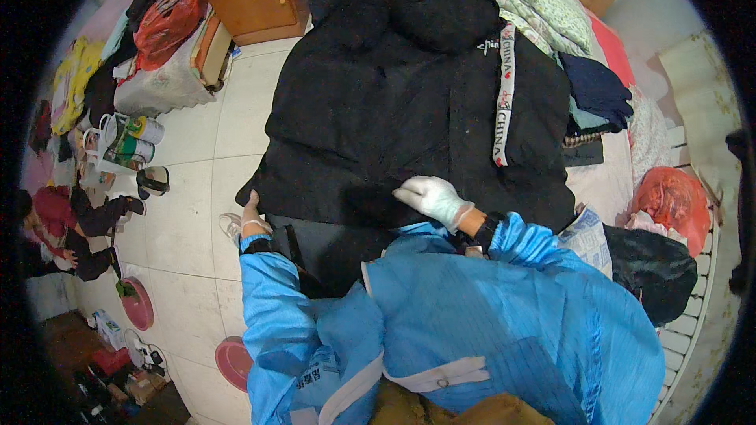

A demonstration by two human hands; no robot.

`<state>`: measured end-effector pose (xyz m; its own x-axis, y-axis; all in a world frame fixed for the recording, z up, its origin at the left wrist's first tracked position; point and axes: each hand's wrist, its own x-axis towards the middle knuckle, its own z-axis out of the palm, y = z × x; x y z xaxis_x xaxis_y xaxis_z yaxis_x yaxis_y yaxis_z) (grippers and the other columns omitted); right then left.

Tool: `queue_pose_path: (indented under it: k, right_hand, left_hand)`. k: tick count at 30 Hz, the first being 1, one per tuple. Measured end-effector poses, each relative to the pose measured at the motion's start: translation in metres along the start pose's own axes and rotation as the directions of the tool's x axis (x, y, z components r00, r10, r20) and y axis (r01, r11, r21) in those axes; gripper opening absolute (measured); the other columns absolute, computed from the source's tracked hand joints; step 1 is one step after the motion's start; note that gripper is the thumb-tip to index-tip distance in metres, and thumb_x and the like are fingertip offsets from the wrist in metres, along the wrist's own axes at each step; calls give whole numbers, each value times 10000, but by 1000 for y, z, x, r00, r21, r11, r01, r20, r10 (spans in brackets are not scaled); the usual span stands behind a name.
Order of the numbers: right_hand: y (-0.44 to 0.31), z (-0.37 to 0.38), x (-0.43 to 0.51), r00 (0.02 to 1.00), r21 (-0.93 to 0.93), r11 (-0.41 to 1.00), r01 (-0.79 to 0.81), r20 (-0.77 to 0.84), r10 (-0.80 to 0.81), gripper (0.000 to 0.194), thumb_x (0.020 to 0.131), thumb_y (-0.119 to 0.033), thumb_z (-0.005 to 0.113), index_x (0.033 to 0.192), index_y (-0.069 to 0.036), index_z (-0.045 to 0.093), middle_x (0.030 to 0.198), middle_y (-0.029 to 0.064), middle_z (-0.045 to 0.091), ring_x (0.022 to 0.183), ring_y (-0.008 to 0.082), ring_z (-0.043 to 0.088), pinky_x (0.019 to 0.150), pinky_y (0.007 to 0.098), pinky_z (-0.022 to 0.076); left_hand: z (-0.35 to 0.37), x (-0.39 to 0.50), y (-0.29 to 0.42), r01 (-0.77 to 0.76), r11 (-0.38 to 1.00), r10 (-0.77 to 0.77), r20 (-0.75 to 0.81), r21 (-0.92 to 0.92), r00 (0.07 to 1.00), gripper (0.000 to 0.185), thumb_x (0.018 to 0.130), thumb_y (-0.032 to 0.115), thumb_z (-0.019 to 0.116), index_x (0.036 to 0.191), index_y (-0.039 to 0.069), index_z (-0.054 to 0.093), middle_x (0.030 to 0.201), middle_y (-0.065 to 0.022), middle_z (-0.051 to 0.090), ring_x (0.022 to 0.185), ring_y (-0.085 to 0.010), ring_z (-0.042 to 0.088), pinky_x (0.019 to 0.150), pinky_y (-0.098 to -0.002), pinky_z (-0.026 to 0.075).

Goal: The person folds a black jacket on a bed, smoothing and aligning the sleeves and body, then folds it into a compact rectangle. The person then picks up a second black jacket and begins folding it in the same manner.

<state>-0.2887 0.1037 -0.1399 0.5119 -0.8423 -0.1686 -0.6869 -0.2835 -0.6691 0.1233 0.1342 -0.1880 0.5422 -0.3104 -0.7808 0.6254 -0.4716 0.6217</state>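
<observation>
A large black hooded jacket (378, 112) lies spread out in front of me over the bed. A white strip (503, 94) with red and black lettering runs along its right side. My left hand (255, 218), in a thin whitish glove, grips the jacket's lower left corner. The thumb shows; the other fingers are mostly hidden. My right hand (434, 199), also in a white glove, rests on the lower middle of the jacket with its fingers curled. Whether cloth is pinched there is hidden. A dark grey cloth surface (348, 248) shows below the hem.
Folded dark clothes (593, 88) and a floral quilt (543, 6) lie on the bed's right side. A red plastic bag (670, 206) sits by the white rail. Left, on the tiled floor, are cans (139, 147), pink basins (137, 304) and a seated person (65, 224).
</observation>
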Motion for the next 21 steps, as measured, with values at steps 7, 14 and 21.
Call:
queue_pose_path:
  k: [7, 14, 21]
  right_hand:
    - [59, 27, 54, 706, 565, 447, -693, 407, 580, 607, 1020, -508, 515, 620, -67, 636, 568, 66, 593, 476, 172, 494, 491, 327, 421]
    - [82, 31, 75, 653, 519, 425, -742, 415, 633, 638, 991, -531, 555, 614, -24, 642, 569, 121, 627, 460, 237, 578, 464, 376, 452]
    - [86, 10, 92, 445, 381, 250, -890, 605, 660, 639, 1010, -513, 516, 640, -14, 664, 598, 126, 648, 477, 233, 603, 459, 384, 472]
  left_hand:
    - [-1, 16, 7, -59, 994, 73, 151, -89, 986, 777, 831, 326, 820, 1432, 40, 419, 1311, -196, 612, 1135, -307, 629, 940, -444, 555]
    - [15, 83, -7, 304, 952, -292, 453, 48, 842, 525, 900, 337, 737, 1278, -8, 621, 1192, -108, 699, 1046, -290, 660, 944, -373, 535]
    - [30, 148, -13, 319, 888, -421, 304, 332, 854, 510, 909, 342, 714, 1196, -74, 647, 1128, -149, 711, 970, -284, 673, 908, -353, 543]
